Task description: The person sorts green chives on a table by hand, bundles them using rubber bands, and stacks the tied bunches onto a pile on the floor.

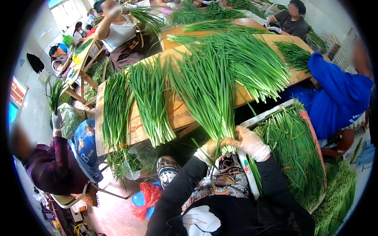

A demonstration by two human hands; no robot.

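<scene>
"Where is the bunch of chives (214, 90)?"

"In the middle of the frame. Its green tops lie on the bench (182, 112), and its white ends poke out over the near edge."

"What are the hands doing?"

"The left hand (208, 150) has its fingers curled shut on the white ends. The right hand (254, 143) has its fingers bent in on the other side, nearly closed, touching the same ends. Both wear pale gloves."

"What could go wrong?"

"If the fingers go loose, the thin stems could slide apart and drop in the lap. If they squeeze too hard, the stems could get squashed. The tops touch the big pile (258, 63) beside them, so a quick pull could drag some of it along. And the long loose leaf (214, 167) by the left hand could get caught."

"What can't you see?"

"The fingertips hide behind the stems and each other, so I can't tell if there's a band there. The bottom of the crate (271, 114) at the right is covered by greens. The person (51, 165) at the left edge has a blurry face."
</scene>
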